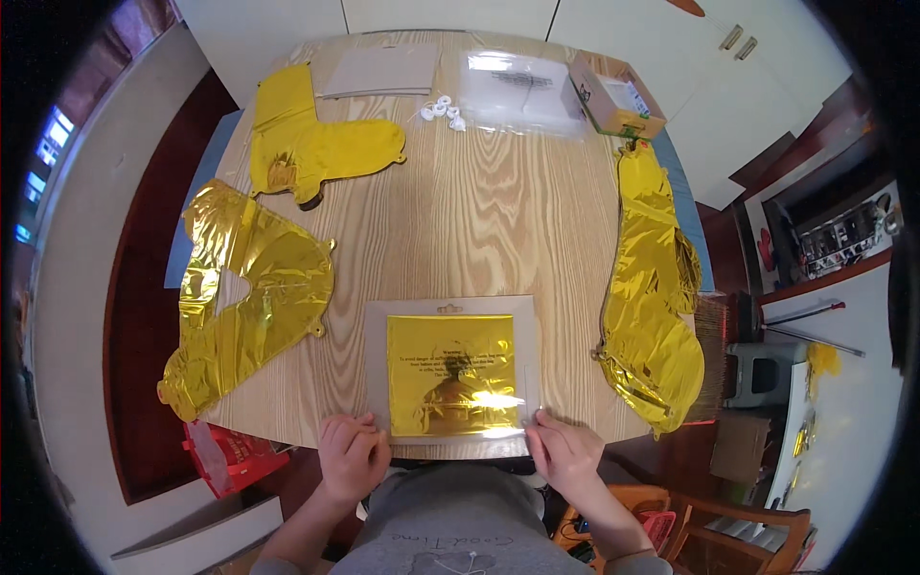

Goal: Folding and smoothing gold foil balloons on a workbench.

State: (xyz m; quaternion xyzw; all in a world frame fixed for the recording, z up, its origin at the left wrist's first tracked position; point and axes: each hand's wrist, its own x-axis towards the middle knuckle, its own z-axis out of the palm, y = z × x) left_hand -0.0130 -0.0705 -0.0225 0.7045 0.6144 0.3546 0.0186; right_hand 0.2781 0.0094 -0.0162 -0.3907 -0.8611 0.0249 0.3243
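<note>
1. Flat at the near edge of the wood-grain table: a clear-fronted packet of folded gold foil on grey card.
2. At its lower corners, left hand and right hand, fingers bent inward; cannot tell whether pinching.
3. Down the left side, two flat gold foil balloons; down the right, another foil balloon.
4. Along the far edge: grey cards, white ribbon rolls, clear plastic sleeves, open cardboard box.
5. Beyond, white cabinets; below right, wooden chair.
</note>
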